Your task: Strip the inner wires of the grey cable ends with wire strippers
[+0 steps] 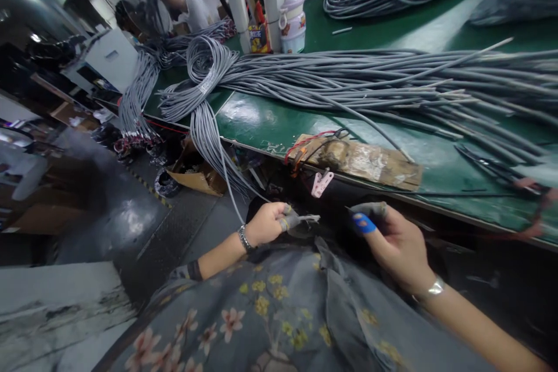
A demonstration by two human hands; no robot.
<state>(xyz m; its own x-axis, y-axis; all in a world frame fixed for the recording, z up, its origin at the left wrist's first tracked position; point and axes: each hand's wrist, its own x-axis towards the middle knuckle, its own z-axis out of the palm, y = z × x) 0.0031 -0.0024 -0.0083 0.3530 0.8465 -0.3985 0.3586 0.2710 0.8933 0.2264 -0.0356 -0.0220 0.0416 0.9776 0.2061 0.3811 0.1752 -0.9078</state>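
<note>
My left hand [271, 223] is closed on a grey cable [231, 189], its fingertips in grey finger cots. The cable's frayed, pale end [310, 218] sticks out to the right of the fingers. To the right, apart from that end, is my right hand [399, 244], with a blue cover on the thumb and a grey cot on the forefinger. Thumb and forefinger are drawn together in a pinch; a tiny dark tip shows there, too small to name. Both hands are over my floral apron [279, 308], in front of the bench edge.
Long grey cables [331, 75] lie along the green bench [253, 122], some looped into a coil [209, 70]. Near the edge are a taped wooden block [366, 160], a pink clip [321, 183] and dark pliers [488, 165]. A co-worker [198, 0] is behind.
</note>
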